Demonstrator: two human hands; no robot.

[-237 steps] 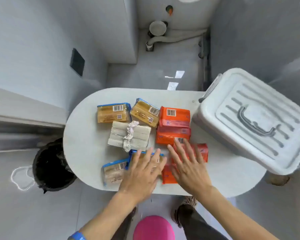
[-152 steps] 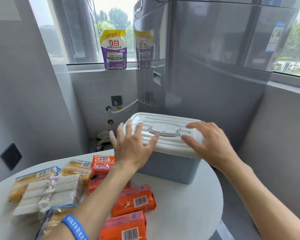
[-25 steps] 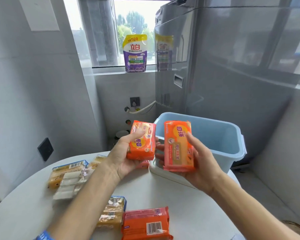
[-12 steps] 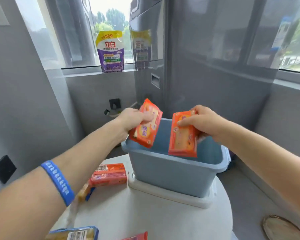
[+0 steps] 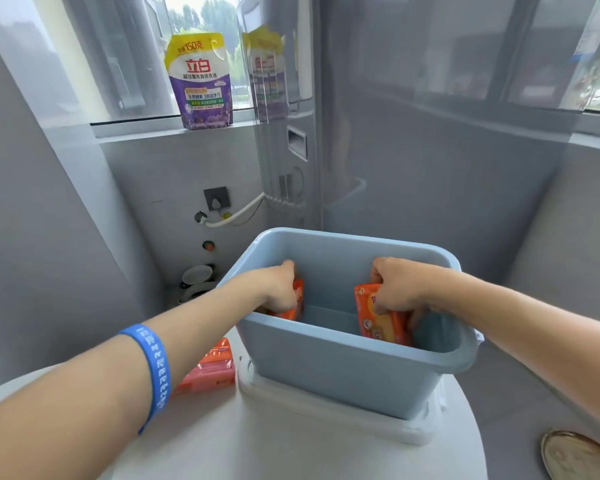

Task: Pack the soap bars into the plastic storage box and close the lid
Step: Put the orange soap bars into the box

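Orange soap packs are just going in: left hand [image 5: 280, 289] grips one at the blue box [image 5: 326, 362] left wall, right hand [image 5: 397, 289] grips another [image 5: 378, 317] on the right. Box otherwise looks empty (floor mostly hidden). Lid [image 5: 326, 410] sits under it; at least one pack [image 5: 210, 370] remains on the table w/ lid closing still to do.

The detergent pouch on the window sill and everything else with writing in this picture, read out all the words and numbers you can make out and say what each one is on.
"150克": top of the purple and white detergent pouch on the sill.
"立白": large red brand on the same pouch.
Smaller lines on the pouch: too blurred to read reliably.
Blue wristband: white marks, unreadable.
Orange soap bar in the right hand: print too blurred.
Orange soap bar on the table: unreadable.
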